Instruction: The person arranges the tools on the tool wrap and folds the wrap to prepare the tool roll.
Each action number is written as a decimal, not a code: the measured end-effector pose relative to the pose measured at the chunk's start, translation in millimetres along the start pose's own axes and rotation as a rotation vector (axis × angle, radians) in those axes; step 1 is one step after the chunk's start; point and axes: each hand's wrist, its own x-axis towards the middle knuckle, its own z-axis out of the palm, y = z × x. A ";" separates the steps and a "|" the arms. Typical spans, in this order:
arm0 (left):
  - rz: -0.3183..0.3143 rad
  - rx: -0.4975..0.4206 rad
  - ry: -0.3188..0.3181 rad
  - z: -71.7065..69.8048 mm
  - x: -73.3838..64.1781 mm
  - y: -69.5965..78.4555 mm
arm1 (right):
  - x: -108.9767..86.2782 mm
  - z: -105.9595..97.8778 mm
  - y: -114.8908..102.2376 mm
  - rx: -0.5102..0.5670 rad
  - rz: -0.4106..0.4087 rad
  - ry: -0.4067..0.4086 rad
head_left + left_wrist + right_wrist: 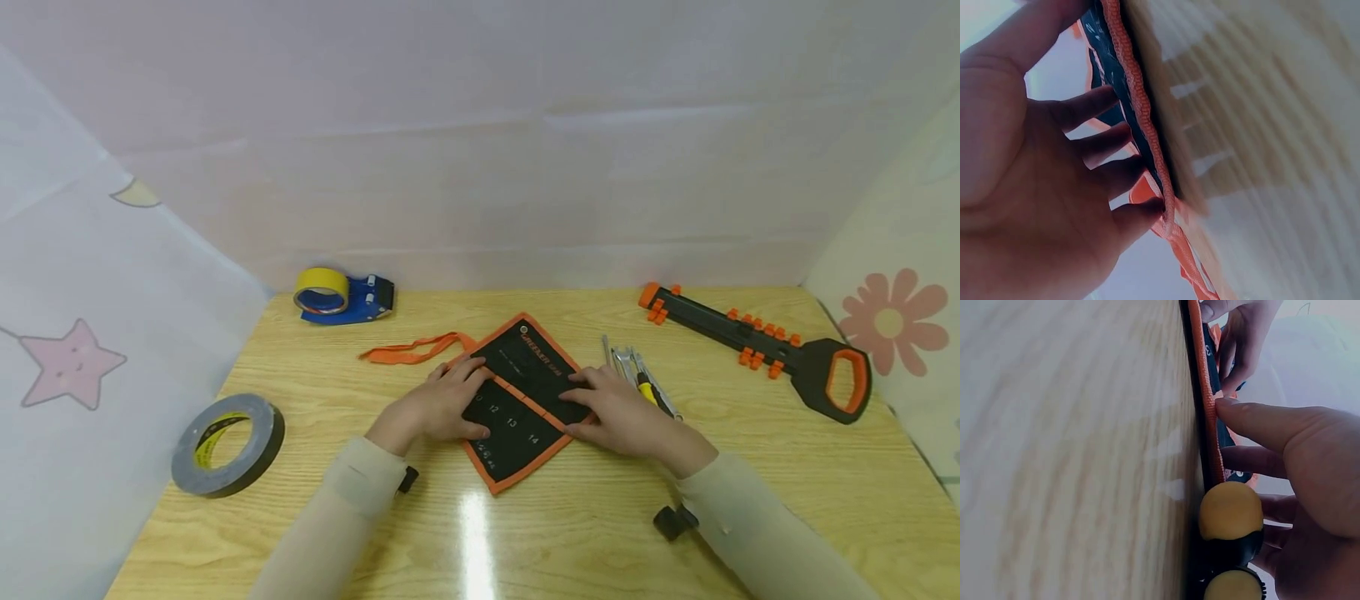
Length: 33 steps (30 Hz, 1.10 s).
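Note:
A black cloth tool pouch (510, 442) with orange edging and printed size numbers lies flat and unrolled on the table. My left hand (450, 404) rests on its left side; in the left wrist view the fingertips touch the cloth near the orange edging (1138, 100). On the pouch's right side lies my right hand (622, 412), fingers spread and touching the cloth. An orange tie strap (408, 354) trails off the upper left edge. Just beyond the right hand lie several wrenches (624, 362) and a yellow-and-black handle (646, 388), partly hidden by that hand.
A blue tape dispenser (360, 302) with yellow tape stands at the back left. Nearer on the left lies a grey tape roll (258, 417). A long black tool (712, 323) with orange clips and a D-shaped handle lies at the back right. Cloth-covered walls border the table.

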 end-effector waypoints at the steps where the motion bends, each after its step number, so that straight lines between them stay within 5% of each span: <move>1: 0.003 -0.001 -0.006 -0.3 1.0 -0.5 | -0.4 -0.5 -0.2 0.003 0.002 -0.002; 5: -0.012 0.019 -0.023 -8.2 -2.6 8.0 | 1.3 -4.7 0.7 0.034 0.010 -0.007; 14: -0.048 0.020 0.105 -9.6 -24.1 20.0 | 21.2 -12.5 10.0 0.080 -0.028 0.038; 25: -0.067 -0.009 -0.002 6.9 -36.6 30.7 | 45.3 -12.6 14.6 0.030 -0.023 -0.129; 33: -0.080 -0.001 0.000 8.0 -37.8 31.2 | 44.6 -10.7 14.7 0.037 -0.022 -0.138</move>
